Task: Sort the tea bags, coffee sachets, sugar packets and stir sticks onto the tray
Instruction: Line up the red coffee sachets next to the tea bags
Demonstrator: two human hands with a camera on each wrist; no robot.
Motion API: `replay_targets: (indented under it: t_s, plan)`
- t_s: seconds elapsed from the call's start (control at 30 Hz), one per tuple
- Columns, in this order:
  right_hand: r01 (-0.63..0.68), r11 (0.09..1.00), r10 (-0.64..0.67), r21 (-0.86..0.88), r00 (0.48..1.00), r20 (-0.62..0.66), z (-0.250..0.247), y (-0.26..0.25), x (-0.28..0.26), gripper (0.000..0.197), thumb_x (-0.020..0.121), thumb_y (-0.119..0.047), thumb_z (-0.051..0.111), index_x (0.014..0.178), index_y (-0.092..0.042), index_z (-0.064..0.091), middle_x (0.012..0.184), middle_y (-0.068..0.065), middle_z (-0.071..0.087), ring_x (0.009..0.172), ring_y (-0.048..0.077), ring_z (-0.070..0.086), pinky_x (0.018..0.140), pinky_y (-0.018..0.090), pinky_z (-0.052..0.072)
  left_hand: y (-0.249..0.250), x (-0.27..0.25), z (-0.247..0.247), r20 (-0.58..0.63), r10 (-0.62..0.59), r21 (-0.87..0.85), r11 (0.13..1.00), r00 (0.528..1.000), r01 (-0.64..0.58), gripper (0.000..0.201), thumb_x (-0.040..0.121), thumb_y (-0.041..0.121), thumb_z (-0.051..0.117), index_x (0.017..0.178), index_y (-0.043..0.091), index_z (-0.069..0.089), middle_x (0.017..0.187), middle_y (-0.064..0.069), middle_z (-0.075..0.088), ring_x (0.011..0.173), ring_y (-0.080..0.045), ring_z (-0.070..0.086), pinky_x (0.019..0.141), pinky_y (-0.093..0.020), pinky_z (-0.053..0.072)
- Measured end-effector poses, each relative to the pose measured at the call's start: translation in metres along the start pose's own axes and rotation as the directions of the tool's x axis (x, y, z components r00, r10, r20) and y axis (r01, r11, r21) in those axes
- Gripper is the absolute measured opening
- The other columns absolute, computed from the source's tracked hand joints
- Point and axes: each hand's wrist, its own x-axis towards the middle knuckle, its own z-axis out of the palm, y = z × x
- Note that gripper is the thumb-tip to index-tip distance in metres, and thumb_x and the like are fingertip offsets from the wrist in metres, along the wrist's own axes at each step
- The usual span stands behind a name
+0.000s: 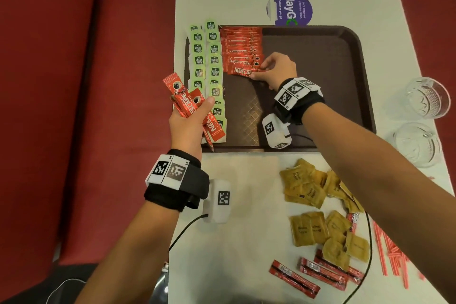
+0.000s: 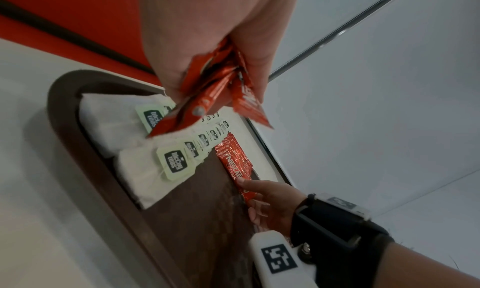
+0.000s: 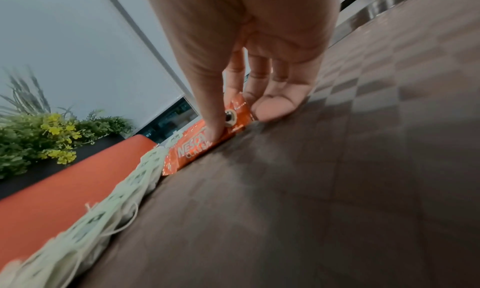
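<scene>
A dark brown tray [image 1: 320, 61] lies on the white table. Two columns of green-tagged tea bags [image 1: 207, 64] fill its left side, and a row of red coffee sachets [image 1: 243, 44] lies beside them. My right hand [image 1: 270, 70] pinches the nearest coffee sachet [image 1: 243, 72] of that row between thumb and fingers [image 3: 275, 107] against the tray floor. My left hand [image 1: 190, 118] hovers over the tray's left edge and grips a bunch of several red coffee sachets [image 1: 187, 103], which also show in the left wrist view [image 2: 207, 99].
Brown sugar packets [image 1: 318, 205] lie heaped on the table in front of the tray, with dark red sachets [image 1: 308, 276] nearer me and red stir sticks [image 1: 392, 252] at the right. Two glass cups [image 1: 427, 99] stand right of the tray. A purple sticker [image 1: 291, 8] lies behind it.
</scene>
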Motion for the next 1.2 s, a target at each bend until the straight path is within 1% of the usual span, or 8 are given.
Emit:
replay_targets:
  t_s: [0.23, 0.4, 0.67, 0.8, 0.93, 1.07, 1.13, 1.2]
  plan:
    - [0.062, 0.998, -0.063, -0.032, 0.998, -0.013, 0.006, -0.01, 0.004, 0.045, 0.066, -0.023, 0.082, 0.069, -0.027, 0.037, 0.094, 0.004, 0.065, 0.084, 0.023, 0.066, 0.08, 0.042, 0.055, 0.003, 0.002, 0.0, 0.013, 0.001, 0.002, 1.0, 1.0, -0.001, 0.03, 0.08, 0.011, 0.07, 0.106, 0.021, 0.059, 0.094, 0.008, 0.067, 0.088, -0.005, 0.065, 0.079, -0.023, 0.051]
    - [0.118, 0.988, -0.124, -0.102, 0.991, -0.053, 0.006, -0.013, 0.004, 0.053, 0.067, -0.024, 0.081, 0.07, -0.029, 0.028, 0.102, 0.003, 0.05, 0.089, 0.024, 0.061, 0.085, 0.039, 0.052, 0.002, 0.002, 0.0, 0.019, 0.008, 0.002, 1.0, 1.0, -0.008, 0.032, 0.081, 0.011, 0.069, 0.109, 0.019, 0.059, 0.092, 0.009, 0.067, 0.081, -0.002, 0.065, 0.067, -0.017, 0.052]
    - [0.137, 0.983, -0.147, -0.126, 0.986, -0.075, 0.007, -0.008, 0.006, 0.051, 0.068, -0.023, 0.081, 0.09, -0.016, 0.036, 0.099, 0.001, 0.044, 0.084, 0.015, 0.046, 0.084, 0.033, 0.047, 0.002, 0.001, 0.001, 0.02, -0.005, -0.003, 1.0, 1.0, 0.005, 0.039, 0.081, 0.012, 0.069, 0.118, 0.016, 0.057, 0.101, 0.005, 0.068, 0.095, -0.009, 0.066, 0.076, -0.022, 0.054]
    - [0.15, 0.981, -0.161, -0.124, 0.984, -0.077, 0.005, -0.006, 0.002, 0.049, 0.069, -0.022, 0.08, 0.091, -0.016, 0.037, 0.099, 0.0, 0.042, 0.084, 0.013, 0.045, 0.077, 0.026, 0.042, 0.0, 0.002, 0.003, 0.049, -0.044, -0.019, 0.999, 0.998, 0.045, 0.037, 0.082, 0.018, 0.069, 0.118, 0.017, 0.058, 0.094, 0.006, 0.068, 0.081, -0.003, 0.067, 0.066, -0.02, 0.053]
    - [0.203, 0.974, -0.21, -0.097, 0.976, -0.065, 0.0, -0.006, -0.015, 0.043, 0.073, -0.029, 0.077, 0.092, -0.017, 0.04, 0.101, 0.0, 0.042, 0.079, 0.009, 0.045, 0.075, 0.021, 0.039, -0.001, 0.003, 0.006, 0.061, -0.101, -0.03, 0.994, 0.993, 0.103, 0.031, 0.083, 0.022, 0.068, 0.113, 0.019, 0.06, 0.096, 0.005, 0.069, 0.087, -0.01, 0.067, 0.084, -0.031, 0.054]
    - [0.292, 0.955, -0.296, 0.058, 0.915, 0.275, -0.005, -0.02, -0.056, 0.034, 0.077, -0.039, 0.072, 0.095, -0.02, 0.051, 0.092, -0.007, 0.054, 0.075, 0.002, 0.052, 0.062, 0.013, 0.041, -0.003, 0.008, 0.01, 0.053, -0.138, -0.066, 0.988, 0.989, 0.141, 0.04, 0.084, 0.026, 0.067, 0.122, 0.018, 0.058, 0.101, 0.001, 0.07, 0.087, -0.015, 0.068, 0.077, -0.03, 0.055]
    - [0.227, 0.958, -0.285, 0.172, 0.789, 0.545, -0.005, -0.024, -0.078, 0.027, 0.079, -0.031, 0.071, 0.097, -0.02, 0.055, 0.087, -0.006, 0.059, 0.072, 0.002, 0.058, 0.058, 0.015, 0.047, -0.003, 0.009, 0.013, 0.051, -0.141, -0.077, 0.987, 0.989, 0.144, 0.045, 0.084, 0.026, 0.068, 0.125, 0.014, 0.056, 0.095, 0.0, 0.069, 0.078, -0.015, 0.066, 0.066, -0.028, 0.054]
    - [0.16, 0.954, -0.29, 0.254, 0.704, 0.648, -0.004, -0.023, -0.09, 0.02, 0.08, -0.019, 0.07, 0.095, -0.019, 0.057, 0.084, -0.001, 0.063, 0.068, 0.002, 0.063, 0.056, 0.017, 0.05, -0.001, 0.009, 0.017, 0.059, -0.136, -0.081, 0.987, 0.989, 0.141, 0.047, 0.083, 0.026, 0.069, 0.126, 0.014, 0.055, 0.107, -0.005, 0.068, 0.092, -0.022, 0.067, 0.079, -0.037, 0.056]
